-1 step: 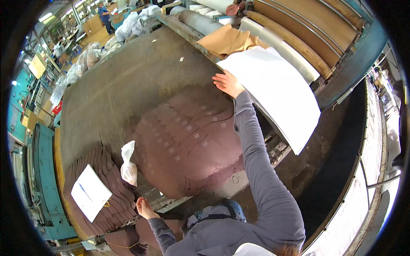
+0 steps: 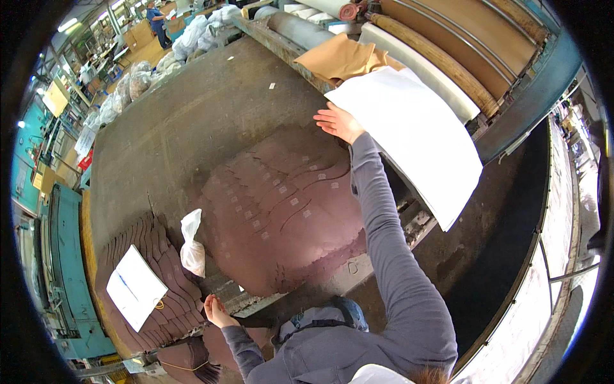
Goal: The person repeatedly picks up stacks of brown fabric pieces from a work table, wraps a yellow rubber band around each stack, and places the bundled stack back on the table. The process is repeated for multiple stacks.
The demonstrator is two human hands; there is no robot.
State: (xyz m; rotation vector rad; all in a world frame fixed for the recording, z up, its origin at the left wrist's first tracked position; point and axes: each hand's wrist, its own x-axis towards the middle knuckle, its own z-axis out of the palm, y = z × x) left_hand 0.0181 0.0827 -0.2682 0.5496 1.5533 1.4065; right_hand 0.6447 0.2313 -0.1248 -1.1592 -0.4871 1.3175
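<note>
My right hand (image 2: 343,123) reaches far out over the table, fingers stretched and apart, beside the left edge of a large white sheet (image 2: 409,141); I cannot tell whether it touches it. Below it lies a dark brown hide-like sheet (image 2: 320,224) with curved cut lines and several small pale labels. My left hand (image 2: 219,312) is low and near my body, fingers loosely bent with nothing seen in them. Next to it stand a tied clear bag (image 2: 192,253) with pale contents and overlapping brown cut pieces (image 2: 179,288). A white pad (image 2: 135,288) rests on those pieces.
Tan leather (image 2: 345,57) lies beyond the white sheet, near several rolls (image 2: 441,70). The wide dark table (image 2: 173,128) stretches away, with wrapped bundles (image 2: 192,35) along its far left side. A bundle of brown pieces (image 2: 185,361) sits at the near edge. Another person (image 2: 157,25) stands far back.
My right hand has shifted very slightly to the left. My left hand and the things on the table look nearly the same.
</note>
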